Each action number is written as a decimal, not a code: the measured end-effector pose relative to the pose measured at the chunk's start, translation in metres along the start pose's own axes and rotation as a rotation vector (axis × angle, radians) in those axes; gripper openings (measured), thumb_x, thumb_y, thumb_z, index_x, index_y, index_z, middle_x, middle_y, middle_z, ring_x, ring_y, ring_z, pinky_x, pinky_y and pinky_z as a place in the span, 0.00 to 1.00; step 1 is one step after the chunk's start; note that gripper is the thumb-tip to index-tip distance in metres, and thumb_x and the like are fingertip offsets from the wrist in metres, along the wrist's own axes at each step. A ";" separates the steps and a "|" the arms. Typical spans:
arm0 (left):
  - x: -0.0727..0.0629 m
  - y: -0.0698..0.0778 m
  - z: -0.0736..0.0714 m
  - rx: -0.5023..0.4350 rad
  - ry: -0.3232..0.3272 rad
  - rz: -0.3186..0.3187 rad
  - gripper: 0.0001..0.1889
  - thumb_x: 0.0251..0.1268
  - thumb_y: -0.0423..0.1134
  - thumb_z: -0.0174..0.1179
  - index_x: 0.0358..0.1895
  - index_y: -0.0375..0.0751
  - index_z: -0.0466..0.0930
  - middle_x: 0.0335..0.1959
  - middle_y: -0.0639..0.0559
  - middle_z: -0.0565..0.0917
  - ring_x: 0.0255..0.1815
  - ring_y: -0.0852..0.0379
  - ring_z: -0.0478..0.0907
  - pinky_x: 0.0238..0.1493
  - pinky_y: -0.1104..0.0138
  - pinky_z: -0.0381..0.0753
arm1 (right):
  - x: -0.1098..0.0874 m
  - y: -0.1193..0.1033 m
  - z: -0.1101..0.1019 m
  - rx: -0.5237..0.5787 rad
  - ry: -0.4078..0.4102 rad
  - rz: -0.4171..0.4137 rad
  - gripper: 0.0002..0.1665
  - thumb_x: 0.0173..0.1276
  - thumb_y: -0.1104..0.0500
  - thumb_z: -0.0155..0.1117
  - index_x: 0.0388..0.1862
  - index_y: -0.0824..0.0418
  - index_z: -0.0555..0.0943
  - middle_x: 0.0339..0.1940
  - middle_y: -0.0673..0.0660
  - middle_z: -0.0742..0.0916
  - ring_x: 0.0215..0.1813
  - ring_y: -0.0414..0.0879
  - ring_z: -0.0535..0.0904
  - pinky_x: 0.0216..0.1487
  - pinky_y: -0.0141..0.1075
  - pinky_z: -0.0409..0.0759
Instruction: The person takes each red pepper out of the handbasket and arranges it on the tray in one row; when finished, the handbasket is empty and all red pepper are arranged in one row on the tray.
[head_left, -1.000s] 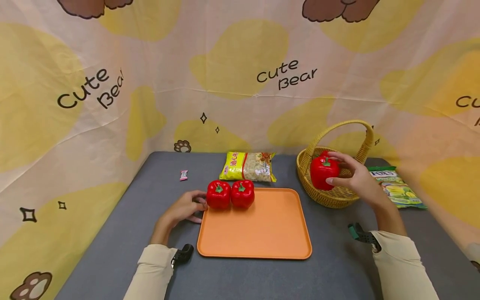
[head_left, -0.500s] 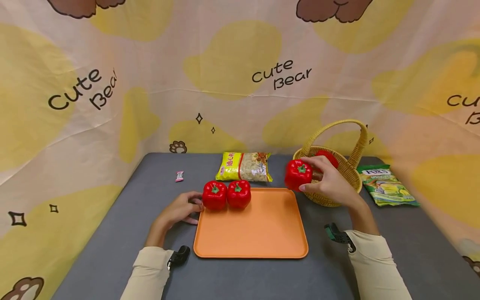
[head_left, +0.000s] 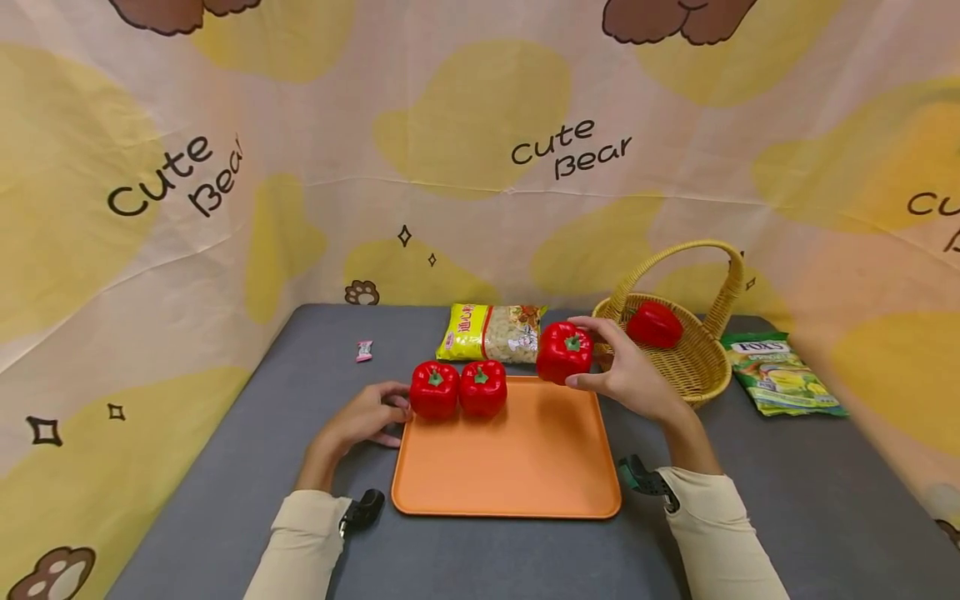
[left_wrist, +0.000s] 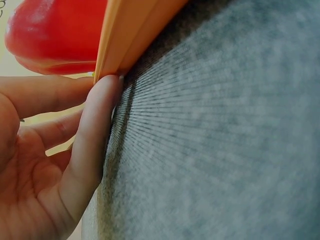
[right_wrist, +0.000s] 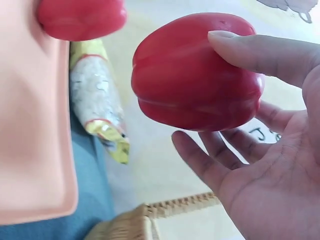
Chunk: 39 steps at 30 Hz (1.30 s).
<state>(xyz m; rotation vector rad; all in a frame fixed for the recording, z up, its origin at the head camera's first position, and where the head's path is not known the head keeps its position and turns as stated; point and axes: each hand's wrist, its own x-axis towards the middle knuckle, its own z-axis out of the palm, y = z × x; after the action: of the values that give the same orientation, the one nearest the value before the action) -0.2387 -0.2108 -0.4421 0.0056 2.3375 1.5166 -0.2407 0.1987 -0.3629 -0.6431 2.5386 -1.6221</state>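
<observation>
Pepper [head_left: 562,358] is held raised by the tray's [head_left: 510,479] far-right corner, clamped at its sides in the right hand [head_left: 628,373], probably for even grip. Left edge is touched by the left hand [head_left: 365,416], presumably for steadying; whether pinched cannot be told.

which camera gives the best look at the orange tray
The head view: it looks down on the orange tray with none of it cropped. The left wrist view shows only a piece of its edge, close up by the left hand. The right wrist view shows more, cropped by the picture's left edge.
</observation>
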 end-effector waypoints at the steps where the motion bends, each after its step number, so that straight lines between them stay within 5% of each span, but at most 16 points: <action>1: 0.000 0.000 0.000 0.000 0.001 -0.001 0.28 0.71 0.34 0.61 0.74 0.31 0.71 0.55 0.38 0.81 0.51 0.48 0.84 0.40 0.57 0.93 | 0.001 0.001 0.002 0.003 -0.002 -0.002 0.49 0.63 0.64 0.79 0.80 0.59 0.66 0.75 0.64 0.69 0.67 0.66 0.78 0.61 0.49 0.88; 12: 0.001 0.002 0.000 -0.001 0.006 0.011 0.28 0.72 0.33 0.59 0.73 0.31 0.71 0.54 0.38 0.81 0.49 0.49 0.84 0.39 0.56 0.93 | 0.012 0.015 0.019 0.024 -0.011 -0.023 0.48 0.63 0.65 0.78 0.81 0.60 0.67 0.73 0.64 0.74 0.62 0.65 0.84 0.55 0.46 0.90; 39: 0.000 -0.001 0.000 0.001 0.003 0.002 0.29 0.72 0.34 0.61 0.74 0.31 0.71 0.56 0.38 0.80 0.50 0.48 0.84 0.40 0.57 0.93 | 0.020 0.045 0.046 -0.028 -0.072 0.037 0.48 0.63 0.67 0.77 0.81 0.62 0.67 0.76 0.67 0.74 0.68 0.68 0.79 0.66 0.59 0.83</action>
<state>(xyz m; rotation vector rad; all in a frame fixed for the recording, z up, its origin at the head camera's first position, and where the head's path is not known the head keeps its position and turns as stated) -0.2387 -0.2111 -0.4432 0.0056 2.3418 1.5173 -0.2603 0.1677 -0.4196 -0.6409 2.5108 -1.5260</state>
